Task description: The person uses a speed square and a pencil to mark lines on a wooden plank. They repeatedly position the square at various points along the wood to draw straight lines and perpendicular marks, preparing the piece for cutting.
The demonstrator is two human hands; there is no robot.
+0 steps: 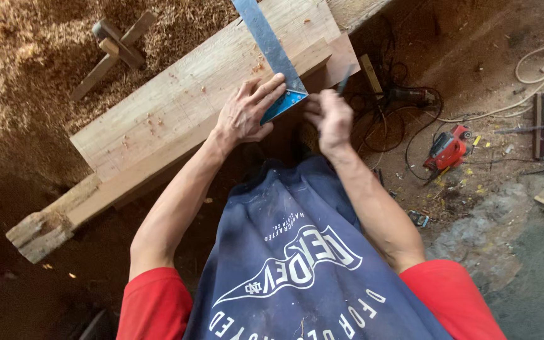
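**Timber beam being squared**

Wooden beam (184,107) carries a metal try square (272,50), pinned flat by the left hand (245,113) with spread fingers. Beside the beam's end, the right hand (330,119) pinches a pencil (344,80); no finished line shows.

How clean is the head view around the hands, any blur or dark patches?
Head view: right hand motion-blurred, its pencil smeared; left hand and square sharp; lower left deep in shadow; sawdust top left brightly lit.

Was a dirt floor (473,38), sawdust heap (20,50) at left, cables (404,126) & red power tool (446,150) at right. Warm, dim light.
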